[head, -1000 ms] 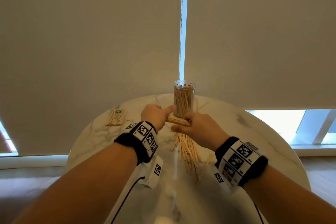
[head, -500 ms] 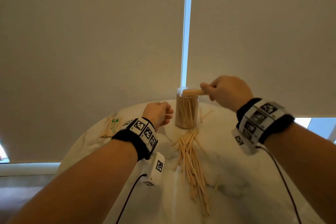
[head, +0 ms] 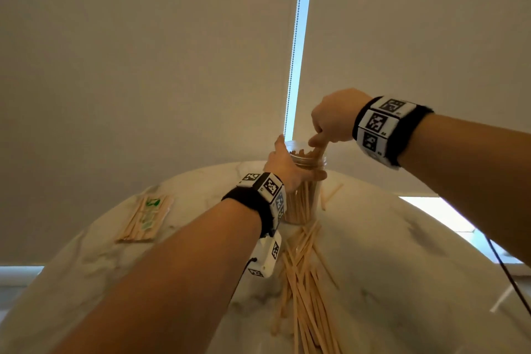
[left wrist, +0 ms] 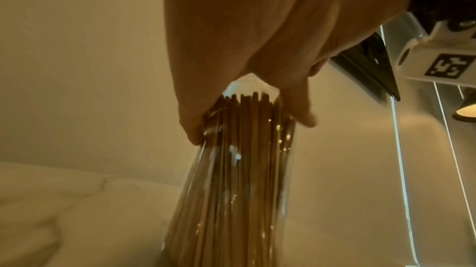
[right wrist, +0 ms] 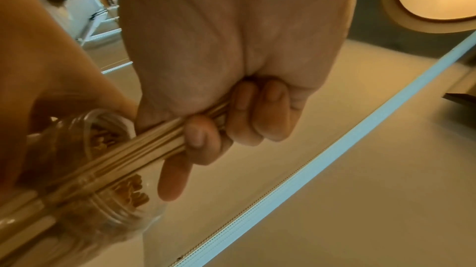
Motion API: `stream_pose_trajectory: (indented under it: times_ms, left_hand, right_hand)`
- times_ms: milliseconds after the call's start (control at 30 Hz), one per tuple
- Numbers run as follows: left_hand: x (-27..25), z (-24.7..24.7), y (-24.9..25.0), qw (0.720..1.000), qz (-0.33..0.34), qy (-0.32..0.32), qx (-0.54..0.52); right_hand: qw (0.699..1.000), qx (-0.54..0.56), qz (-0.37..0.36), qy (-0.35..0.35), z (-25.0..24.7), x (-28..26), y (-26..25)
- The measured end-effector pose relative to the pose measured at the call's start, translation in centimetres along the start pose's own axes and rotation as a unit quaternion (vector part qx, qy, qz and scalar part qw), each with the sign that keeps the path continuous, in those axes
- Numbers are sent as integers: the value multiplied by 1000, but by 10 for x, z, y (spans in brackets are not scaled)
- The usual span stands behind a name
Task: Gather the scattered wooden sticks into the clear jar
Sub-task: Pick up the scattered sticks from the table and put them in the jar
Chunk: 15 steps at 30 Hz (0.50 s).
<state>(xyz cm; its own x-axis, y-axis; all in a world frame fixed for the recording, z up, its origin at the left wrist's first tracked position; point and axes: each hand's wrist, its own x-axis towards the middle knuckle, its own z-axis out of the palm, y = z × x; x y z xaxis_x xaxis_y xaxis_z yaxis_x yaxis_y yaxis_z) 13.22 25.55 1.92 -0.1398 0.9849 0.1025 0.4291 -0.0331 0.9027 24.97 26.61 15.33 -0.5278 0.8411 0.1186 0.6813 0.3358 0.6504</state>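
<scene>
A clear jar [head: 301, 204] packed with upright wooden sticks stands at the far middle of the round marble table [head: 402, 253]. My left hand [head: 283, 165] wraps around the jar's upper part [left wrist: 247, 149], thumb and fingers on either side. My right hand [head: 330, 126] hovers over the jar mouth [right wrist: 113, 149] and pinches a small bundle of sticks [right wrist: 144, 149] whose lower ends slant down into the opening. A loose pile of sticks [head: 301, 282] lies on the table in front of the jar.
A wrapped packet of sticks [head: 145, 217] lies at the table's far left. A couple of stray sticks [head: 330, 195] rest right of the jar. Beige roller blinds hang close behind the table. A black cable [head: 505, 270] trails from my right wrist.
My right hand carried the bundle from the table up over the jar and tipped its ends into the mouth. My left hand moved from beside the jar to hold it.
</scene>
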Motion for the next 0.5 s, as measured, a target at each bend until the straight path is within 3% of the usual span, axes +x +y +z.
stream_pose_trajectory:
  times_ms: [133, 500]
  left_hand:
    - [6, 2, -10, 1000, 14, -5, -20]
    - [7, 6, -15, 999, 24, 20, -9]
  right_hand:
    - [1000, -6, -25, 4, 7, 11, -18]
    - [991, 116, 26, -53, 9, 29, -41]
